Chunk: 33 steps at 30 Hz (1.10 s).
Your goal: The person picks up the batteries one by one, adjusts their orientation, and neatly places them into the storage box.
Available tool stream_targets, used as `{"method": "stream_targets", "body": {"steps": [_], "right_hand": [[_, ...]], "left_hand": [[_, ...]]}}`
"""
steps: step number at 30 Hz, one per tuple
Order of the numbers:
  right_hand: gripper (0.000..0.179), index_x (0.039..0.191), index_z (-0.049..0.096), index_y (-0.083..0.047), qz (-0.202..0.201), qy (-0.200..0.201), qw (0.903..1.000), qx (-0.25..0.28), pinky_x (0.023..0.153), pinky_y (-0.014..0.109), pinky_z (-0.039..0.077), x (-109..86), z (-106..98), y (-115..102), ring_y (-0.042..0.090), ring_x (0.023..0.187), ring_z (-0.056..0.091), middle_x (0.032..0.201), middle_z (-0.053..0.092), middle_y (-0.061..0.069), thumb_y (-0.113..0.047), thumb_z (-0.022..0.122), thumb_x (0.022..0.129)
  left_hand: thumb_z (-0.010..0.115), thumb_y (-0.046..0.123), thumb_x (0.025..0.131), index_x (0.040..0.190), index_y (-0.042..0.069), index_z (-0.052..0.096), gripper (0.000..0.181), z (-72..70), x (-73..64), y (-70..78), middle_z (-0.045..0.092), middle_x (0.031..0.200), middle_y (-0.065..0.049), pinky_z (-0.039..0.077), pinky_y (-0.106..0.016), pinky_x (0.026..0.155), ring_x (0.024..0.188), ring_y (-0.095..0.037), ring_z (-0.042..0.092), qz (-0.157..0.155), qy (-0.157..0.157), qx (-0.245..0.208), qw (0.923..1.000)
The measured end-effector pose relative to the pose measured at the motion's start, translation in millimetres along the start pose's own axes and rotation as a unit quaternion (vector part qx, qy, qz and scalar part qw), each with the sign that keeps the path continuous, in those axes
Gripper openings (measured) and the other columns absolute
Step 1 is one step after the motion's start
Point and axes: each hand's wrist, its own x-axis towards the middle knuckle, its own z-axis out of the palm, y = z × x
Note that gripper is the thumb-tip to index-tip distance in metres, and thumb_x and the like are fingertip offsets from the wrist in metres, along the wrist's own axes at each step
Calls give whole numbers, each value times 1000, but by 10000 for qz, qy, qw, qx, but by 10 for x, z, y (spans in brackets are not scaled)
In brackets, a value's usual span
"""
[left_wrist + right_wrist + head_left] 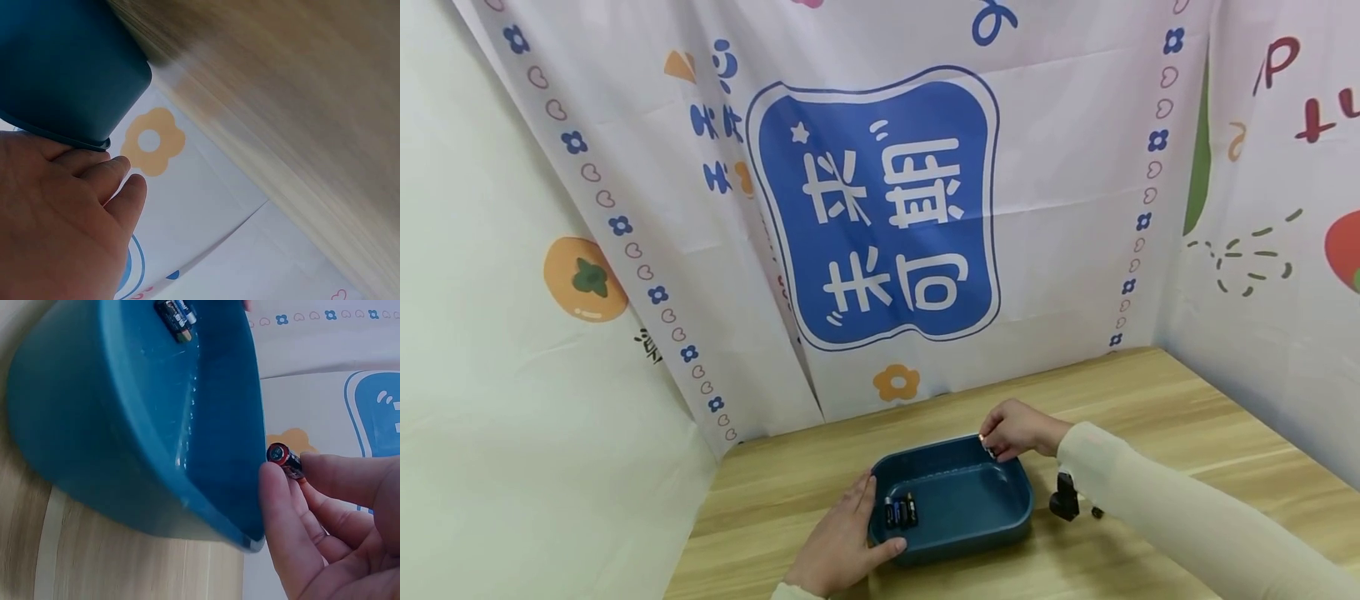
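Observation:
A dark teal rectangular tub (955,546) sits on the table. Over its back right corner, my right hand (1017,429) pinches a small battery (285,460) between thumb and fingers. That battery has a dark body with a red ring near its end and is held just beside the rim in the right wrist view. Several dark batteries (901,512) lie side by side on the tub floor at its left end. My left hand (842,537) rests against the tub's left side, its fingers along the rim and the thumb at the front left corner.
A black object (1064,498) stands on the wooden table (1150,417) right of the tub, partly behind the right sleeve (1195,508). A printed white cloth (1060,275) hangs behind the table, with more cloth at both sides.

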Motion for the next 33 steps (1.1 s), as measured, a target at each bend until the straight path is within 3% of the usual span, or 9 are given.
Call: {"method": "stream_targets", "body": {"steps": [22,33], "right_hand": [[13,100,65,10,-71,-319,9977,589,68,41,59,176,381,-30,21,66,63,83,66,15,6,65,88],[11,97,64,10,-94,-401,9976,561,65,41,59,215,510,11,21,64,63,79,64,14,8,66,87]], "left_hand": [[38,78,88,154,2,21,102,2,3,-14,16,160,-13,30,-53,109,142,-32,27,-62,-28,11,10000],[37,78,87,154,2,22,102,11,12,-17,16,160,-13,29,-52,110,142,-31,25,-65,-2,20,10000]]}}
